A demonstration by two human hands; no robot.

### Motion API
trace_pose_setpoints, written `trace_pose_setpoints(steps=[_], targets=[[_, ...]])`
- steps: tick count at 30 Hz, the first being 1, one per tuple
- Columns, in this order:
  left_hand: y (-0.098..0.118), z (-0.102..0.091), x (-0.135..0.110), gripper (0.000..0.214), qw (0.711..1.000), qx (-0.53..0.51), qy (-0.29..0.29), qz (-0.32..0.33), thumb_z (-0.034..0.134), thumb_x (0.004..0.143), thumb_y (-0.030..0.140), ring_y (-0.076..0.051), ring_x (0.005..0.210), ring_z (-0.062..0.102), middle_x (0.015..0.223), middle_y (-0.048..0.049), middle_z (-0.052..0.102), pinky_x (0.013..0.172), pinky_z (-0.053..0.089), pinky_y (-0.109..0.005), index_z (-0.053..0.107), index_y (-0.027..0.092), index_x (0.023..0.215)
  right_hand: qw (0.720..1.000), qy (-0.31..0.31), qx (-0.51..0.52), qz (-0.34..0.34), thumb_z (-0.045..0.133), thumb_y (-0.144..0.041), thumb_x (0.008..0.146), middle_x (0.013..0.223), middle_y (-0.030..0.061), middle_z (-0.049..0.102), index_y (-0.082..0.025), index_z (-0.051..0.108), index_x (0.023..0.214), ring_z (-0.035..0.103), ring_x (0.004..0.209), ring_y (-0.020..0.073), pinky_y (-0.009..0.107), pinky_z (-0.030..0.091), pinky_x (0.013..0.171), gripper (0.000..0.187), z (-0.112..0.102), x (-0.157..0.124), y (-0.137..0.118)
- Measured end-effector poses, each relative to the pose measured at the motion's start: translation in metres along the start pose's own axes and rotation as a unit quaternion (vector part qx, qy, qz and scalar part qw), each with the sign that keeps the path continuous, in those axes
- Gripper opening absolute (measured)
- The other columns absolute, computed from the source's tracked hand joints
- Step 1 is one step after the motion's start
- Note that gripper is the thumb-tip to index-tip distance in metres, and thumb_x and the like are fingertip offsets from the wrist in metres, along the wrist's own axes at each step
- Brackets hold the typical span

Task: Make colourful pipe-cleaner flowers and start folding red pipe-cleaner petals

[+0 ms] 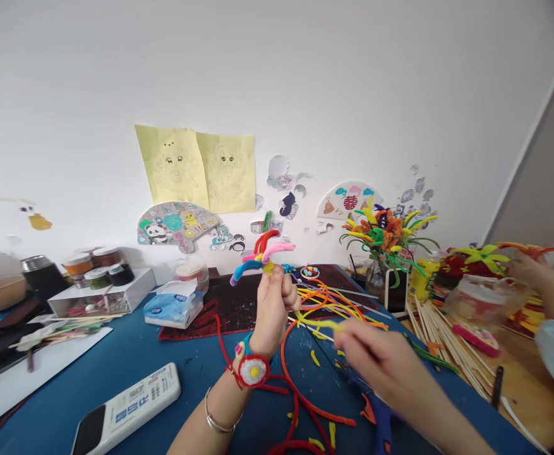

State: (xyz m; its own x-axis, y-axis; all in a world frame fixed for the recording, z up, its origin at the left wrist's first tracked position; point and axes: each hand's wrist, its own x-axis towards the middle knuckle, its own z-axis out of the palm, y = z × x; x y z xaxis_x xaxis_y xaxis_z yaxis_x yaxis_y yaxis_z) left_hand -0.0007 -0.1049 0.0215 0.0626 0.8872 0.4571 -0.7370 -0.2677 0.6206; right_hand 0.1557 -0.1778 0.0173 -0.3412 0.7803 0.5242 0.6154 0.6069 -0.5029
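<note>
In my left hand (277,297), closed and raised above the table, is a pipe-cleaner flower (280,248) with red, pink, blue and purple petals and a yellow part at its base. Lower and to the right, my right hand (378,357) pinches the end of a yellow pipe cleaner (323,323). That strand runs left toward the area under my left hand; where it ends there I cannot tell. Loose orange and yellow pipe cleaners (324,297) lie behind both hands. Red pipe cleaners (289,385) curl on the blue table beneath them.
Left stand a tissue pack (173,306), a white device (129,407) and paint jars (97,278). A vase of pipe-cleaner flowers (383,237), a phone (396,291) and wooden sticks (440,335) are right. Another person's hand (525,268) works at far right. A blue tool (383,424) lies below my right hand.
</note>
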Motion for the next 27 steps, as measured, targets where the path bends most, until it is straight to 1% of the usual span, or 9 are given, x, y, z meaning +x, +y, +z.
trace_pose_setpoints(steps=[2, 4, 8, 12, 15, 17, 21, 24, 27], targets=[[0.002, 0.003, -0.003, 0.030, 0.999, -0.023, -0.007, -0.031, 0.056, 0.085, 0.035, -0.004, 0.040, 0.011, 0.054, 0.0097, 0.017, 0.038, 0.013, -0.016, 0.035, 0.020, 0.070, 0.998, 0.045, -0.042, 0.027, 0.036, -0.033, 0.092, 0.067, -0.0010, 0.059, -0.022, 0.055, 0.078, 0.052, 0.057, 0.0125, 0.022, 0.036, 0.054, 0.026, -0.016, 0.009, 0.020], [0.007, 0.007, -0.007, 0.028, 0.997, -0.059, -0.017, -0.054, 0.053, 0.087, 0.032, -0.004, 0.041, 0.010, 0.054, 0.0093, 0.015, 0.038, 0.013, -0.016, 0.035, 0.019, 0.070, 0.995, 0.056, -0.067, 0.037, 0.036, -0.034, 0.092, 0.072, -0.0002, 0.061, -0.021, 0.057, 0.082, 0.054, 0.063, 0.0136, 0.023, 0.037, 0.058, 0.026, -0.019, 0.018, 0.040], [0.015, 0.011, -0.012, 0.026, 0.983, -0.156, -0.017, -0.090, 0.048, 0.091, 0.026, -0.005, 0.042, 0.011, 0.057, 0.0082, 0.011, 0.039, 0.014, -0.017, 0.035, 0.018, 0.069, 0.995, -0.001, -0.094, 0.026, 0.034, -0.030, 0.093, 0.065, -0.0001, 0.059, -0.020, 0.055, 0.077, 0.054, 0.060, 0.0143, 0.023, 0.035, 0.057, 0.028, 0.020, 0.022, 0.061], [0.015, 0.011, -0.011, 0.027, 0.985, -0.165, 0.020, -0.037, 0.044, 0.093, 0.024, -0.006, 0.043, 0.008, 0.057, 0.0078, 0.009, 0.038, 0.012, -0.019, 0.034, 0.018, 0.068, 0.991, -0.068, -0.117, 0.026, 0.032, -0.025, 0.091, 0.055, -0.0007, 0.056, -0.020, 0.051, 0.073, 0.051, 0.048, 0.0137, 0.024, 0.026, 0.049, 0.027, 0.077, 0.002, 0.039], [0.011, 0.011, -0.009, 0.029, 0.993, -0.114, 0.034, 0.005, 0.046, 0.092, 0.025, -0.006, 0.044, 0.006, 0.056, 0.0081, 0.009, 0.038, 0.009, -0.019, 0.033, 0.019, 0.067, 0.993, -0.110, -0.037, 0.010, 0.031, -0.024, 0.090, 0.058, 0.0000, 0.057, -0.020, 0.048, 0.073, 0.052, 0.050, 0.0126, 0.024, 0.025, 0.049, 0.025, 0.095, -0.013, 0.009], [0.010, 0.011, -0.010, 0.028, 0.995, -0.088, 0.035, 0.019, 0.048, 0.091, 0.025, -0.006, 0.044, 0.005, 0.056, 0.0081, 0.009, 0.038, 0.009, -0.018, 0.033, 0.019, 0.068, 0.989, -0.132, 0.062, 0.004, 0.033, -0.026, 0.090, 0.058, -0.0008, 0.054, -0.020, 0.047, 0.073, 0.049, 0.049, 0.0110, 0.022, 0.026, 0.049, 0.023, 0.095, -0.019, -0.008], [0.012, 0.012, -0.012, 0.025, 0.996, -0.060, 0.032, 0.065, 0.047, 0.091, 0.027, -0.006, 0.044, 0.006, 0.056, 0.0080, 0.010, 0.039, 0.011, -0.018, 0.035, 0.020, 0.071, 0.960, -0.135, 0.233, 0.073, 0.031, -0.037, 0.092, 0.048, -0.0057, 0.037, -0.020, 0.043, 0.071, 0.035, 0.041, 0.0081, 0.020, 0.025, 0.044, 0.030, 0.085, -0.026, -0.028], [0.012, 0.011, -0.012, 0.023, 0.996, -0.047, 0.025, 0.077, 0.048, 0.090, 0.028, -0.006, 0.044, 0.007, 0.055, 0.0082, 0.010, 0.039, 0.011, -0.018, 0.036, 0.020, 0.072, 0.954, -0.112, 0.265, 0.088, 0.028, -0.046, 0.092, 0.046, -0.0068, 0.032, -0.020, 0.044, 0.070, 0.030, 0.040, 0.0079, 0.021, 0.024, 0.042, 0.038, 0.071, -0.030, -0.032], [0.014, 0.009, -0.013, 0.025, 0.999, -0.045, 0.008, 0.029, 0.051, 0.089, 0.028, -0.006, 0.043, 0.005, 0.055, 0.0086, 0.011, 0.038, 0.010, -0.017, 0.035, 0.020, 0.071, 0.966, -0.062, 0.242, 0.070, 0.027, -0.049, 0.093, 0.049, -0.0065, 0.032, -0.020, 0.046, 0.071, 0.030, 0.043, 0.0086, 0.021, 0.025, 0.043, 0.041, 0.040, -0.029, -0.023]])
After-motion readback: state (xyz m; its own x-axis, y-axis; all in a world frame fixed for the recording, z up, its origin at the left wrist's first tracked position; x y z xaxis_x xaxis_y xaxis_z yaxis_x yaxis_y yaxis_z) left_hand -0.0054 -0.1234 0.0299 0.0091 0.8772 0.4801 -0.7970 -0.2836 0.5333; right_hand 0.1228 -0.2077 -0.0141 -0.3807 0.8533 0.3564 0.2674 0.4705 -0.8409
